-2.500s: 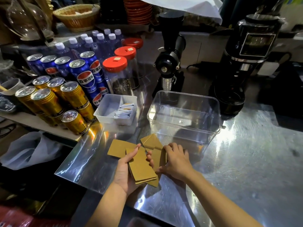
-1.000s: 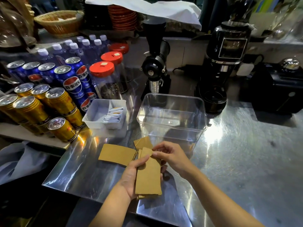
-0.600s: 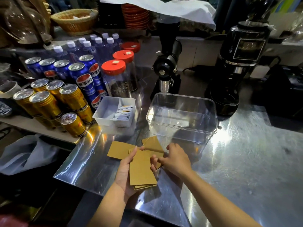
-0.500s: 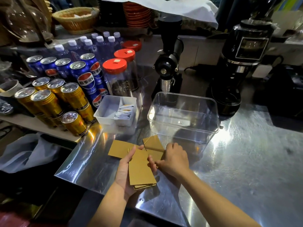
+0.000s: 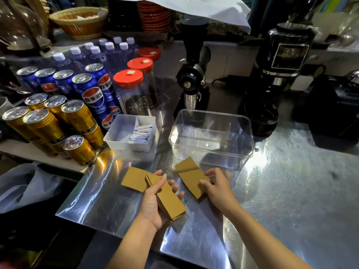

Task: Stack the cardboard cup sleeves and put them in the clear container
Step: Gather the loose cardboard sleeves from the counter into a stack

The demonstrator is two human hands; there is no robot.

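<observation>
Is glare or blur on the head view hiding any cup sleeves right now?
Head view: glare streaks the steel counter, not the sleeves; the stack in the left hand and the sleeve under the right hand read clearly; edges bend from the wide lens.

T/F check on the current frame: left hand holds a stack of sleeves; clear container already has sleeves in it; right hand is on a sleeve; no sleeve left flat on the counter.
1. Left hand holds a stack of sleeves. True.
2. Clear container has sleeves in it. False: it is empty.
3. Right hand grips a sleeve. True.
4. No sleeve lies flat on the counter. False: one loose sleeve lies beside the left hand.
</observation>
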